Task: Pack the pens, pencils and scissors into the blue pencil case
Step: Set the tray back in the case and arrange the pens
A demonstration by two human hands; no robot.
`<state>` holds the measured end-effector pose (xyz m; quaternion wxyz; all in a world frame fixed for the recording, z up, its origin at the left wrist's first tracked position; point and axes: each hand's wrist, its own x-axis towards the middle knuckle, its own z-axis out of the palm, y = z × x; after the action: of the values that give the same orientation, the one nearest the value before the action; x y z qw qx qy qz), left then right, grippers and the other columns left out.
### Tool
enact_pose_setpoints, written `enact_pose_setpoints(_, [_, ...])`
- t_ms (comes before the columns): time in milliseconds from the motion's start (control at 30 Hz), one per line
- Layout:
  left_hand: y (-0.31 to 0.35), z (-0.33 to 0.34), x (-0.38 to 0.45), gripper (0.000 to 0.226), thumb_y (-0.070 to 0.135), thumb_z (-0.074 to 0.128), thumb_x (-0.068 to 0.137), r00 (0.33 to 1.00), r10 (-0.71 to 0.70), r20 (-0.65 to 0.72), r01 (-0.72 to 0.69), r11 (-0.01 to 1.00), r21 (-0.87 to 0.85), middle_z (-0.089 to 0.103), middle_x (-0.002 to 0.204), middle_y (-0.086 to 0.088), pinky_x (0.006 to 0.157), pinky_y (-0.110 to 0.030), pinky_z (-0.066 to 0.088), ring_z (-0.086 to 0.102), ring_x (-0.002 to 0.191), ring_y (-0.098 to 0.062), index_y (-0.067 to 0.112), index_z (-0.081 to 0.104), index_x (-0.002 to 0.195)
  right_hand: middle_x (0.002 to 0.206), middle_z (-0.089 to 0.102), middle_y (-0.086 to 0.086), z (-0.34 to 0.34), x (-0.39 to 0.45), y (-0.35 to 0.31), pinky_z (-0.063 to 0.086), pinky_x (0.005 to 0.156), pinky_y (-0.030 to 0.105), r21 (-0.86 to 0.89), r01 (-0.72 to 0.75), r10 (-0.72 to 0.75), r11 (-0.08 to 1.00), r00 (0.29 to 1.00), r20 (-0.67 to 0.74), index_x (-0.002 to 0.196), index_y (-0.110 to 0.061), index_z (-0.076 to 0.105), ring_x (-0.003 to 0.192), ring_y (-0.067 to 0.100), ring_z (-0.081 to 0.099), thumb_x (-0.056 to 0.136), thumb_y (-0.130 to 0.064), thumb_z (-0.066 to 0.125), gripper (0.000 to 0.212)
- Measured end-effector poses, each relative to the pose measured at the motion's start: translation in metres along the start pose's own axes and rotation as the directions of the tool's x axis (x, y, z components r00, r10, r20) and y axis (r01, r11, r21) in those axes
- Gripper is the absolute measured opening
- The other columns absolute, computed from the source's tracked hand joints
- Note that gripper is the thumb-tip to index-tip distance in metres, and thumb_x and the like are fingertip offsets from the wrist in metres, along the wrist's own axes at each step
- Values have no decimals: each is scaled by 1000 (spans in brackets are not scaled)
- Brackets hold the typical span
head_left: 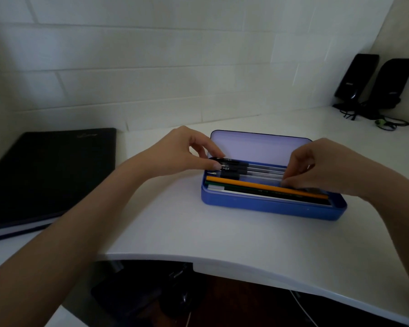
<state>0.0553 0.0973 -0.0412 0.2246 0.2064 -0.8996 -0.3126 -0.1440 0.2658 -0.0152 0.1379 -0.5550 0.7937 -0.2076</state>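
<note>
White bench [222, 232], open blue pencil case [269, 206].
Left hand [182, 152] pinches pens [253, 167]; right hand [316, 166] grasps their far ends. Light, stiff, slippery: hold both ends.

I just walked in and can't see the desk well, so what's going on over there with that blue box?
A person is packing stationery into an open blue pencil case on a white desk. Their left hand pinches the tips of the black pens at the case's left end, while the right hand reaches into the right end, fingers curled down among the items. An orange pencil and a dark pencil already lie inside along the front. I can't make out any scissors.
</note>
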Motion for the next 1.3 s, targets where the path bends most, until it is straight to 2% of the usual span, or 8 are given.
enact_pose_setpoints(67, [0, -2, 0, 13, 25, 75, 74, 1000, 5, -20, -6, 1000, -22, 67, 72, 25, 65, -6, 42, 59, 72, -4, 25, 75, 87, 53, 66, -3, 1, 0, -1, 41, 43, 7, 3, -1, 1, 1000, 1000, 3, 60, -16, 68, 39, 0, 54, 70, -21, 79, 16])
enact_pose_setpoints(167, [-2, -6, 2, 9, 23, 70, 79, 995, -4, -100, -2, 998, -62, 67, 65, 26, 65, -6, 40, 54, 64, 3, 21, 75, 86, 52, 67, -3, -4, 0, 0, 47, 52, 22, 61, -21, 23, 998, 999, -43, 65, -13, 70, 49, 11, 59, 68, -25, 80, 16])
enact_pose_setpoints(267, [-5, -8, 3, 6, 22, 72, 77, 990, -12, -137, 5, 999, -47, 65, 63, 26, 64, -8, 40, 54, 66, 0, 23, 75, 83, 59, 67, 1, -10, 1, 6, 42, 54, 23, 56, -44, 50, 997, 993, -107, 65, -13, 70, 53, 11, 55, 67, -24, 81, 15])
enact_pose_setpoints(433, [-6, -8, 2, 7, 22, 74, 75, 997, -9, -80, 7, 1000, -23, 66, 63, 23, 63, -6, 40, 56, 68, -3, 22, 75, 82, 69, 68, -2, -12, 1, 14, 42, 56, 24, -11, -88, 86, 996, 991, -105, 65, -23, 72, 66, 16, 60, 69, -22, 80, 9])
enact_pose_setpoints(600, [-7, -7, 2, 2, 23, 72, 77, 992, -35, -120, 32, 999, -28, 73, 79, 4, 73, -22, 45, 64, 84, -28, 23, 74, 78, 73, 71, 2, -8, 2, 12, 43, 61, 25, -20, -58, 56, 998, 995, -79, 64, -27, 73, 78, 26, 65, 68, -19, 80, 12])
enact_pose_setpoints(833, [-6, -6, 2, 2, 24, 72, 77, 995, -32, -98, 31, 999, -10, 74, 82, -2, 79, -35, 51, 66, 83, -26, 24, 74, 78, 66, 70, 5, -11, 4, 18, 45, 60, 28, -14, -67, 67, 998, 996, -55, 66, -22, 73, 55, 18, 56, 77, -16, 74, 13])
enact_pose_setpoints(1033, [-7, -5, 2, 5, 24, 73, 77, 995, -41, -91, 40, 999, -22, 72, 76, 3, 73, -27, 47, 60, 72, -12, 22, 75, 80, 67, 69, 2, -11, 4, 17, 42, 53, 24, -64, -100, 98, 993, 995, -31, 65, -20, 69, 61, 19, 60, 73, -14, 77, 13])
enact_pose_setpoints(1300, [-7, -5, 1, 3, 25, 72, 77, 995, -40, -88, 40, 999, -6, 74, 80, -2, 78, -36, 51, 65, 77, -22, 24, 75, 78, 71, 69, 5, -12, 3, 20, 43, 54, 22, -60, -119, 121, 991, 992, 33, 75, -17, 68, 59, 16, 60, 79, -17, 72, 6])
